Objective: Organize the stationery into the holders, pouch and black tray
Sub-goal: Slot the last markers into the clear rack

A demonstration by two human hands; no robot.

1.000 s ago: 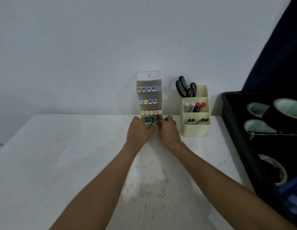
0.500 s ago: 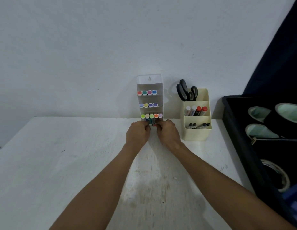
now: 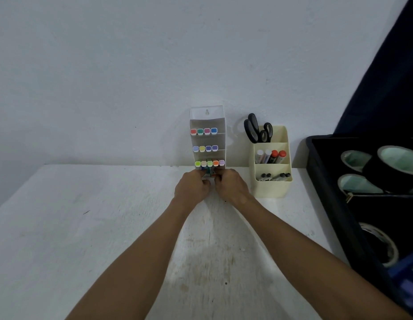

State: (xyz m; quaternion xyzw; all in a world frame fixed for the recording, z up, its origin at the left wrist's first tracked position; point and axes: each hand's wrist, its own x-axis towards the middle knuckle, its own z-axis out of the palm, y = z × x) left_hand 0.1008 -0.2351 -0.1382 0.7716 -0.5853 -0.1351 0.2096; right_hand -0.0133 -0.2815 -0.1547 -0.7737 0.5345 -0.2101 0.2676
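A clear tiered marker holder (image 3: 207, 122) stands against the wall with three rows of colour-capped markers (image 3: 208, 148). At its foot, my left hand (image 3: 191, 187) and my right hand (image 3: 231, 187) meet, fingers curled around a small bunch of markers (image 3: 208, 173) just below the lowest row. Most of that bunch is hidden by my fingers. To the right stands a cream desk holder (image 3: 272, 185) with black scissors (image 3: 256, 130), red and white markers and dark pens. The black tray (image 3: 327, 181) at the right edge carries tape rolls (image 3: 355, 159).
The white table (image 3: 85, 227) stretches left and toward me, worn and stained in the middle. A dark cloth (image 3: 390, 84) hangs behind the tray. Something blue (image 3: 408, 273) lies at the tray's near end.
Both hands stay at the base of the clear holder. They have closed in a little tighter around the bunch of markers. The view has shifted slightly.
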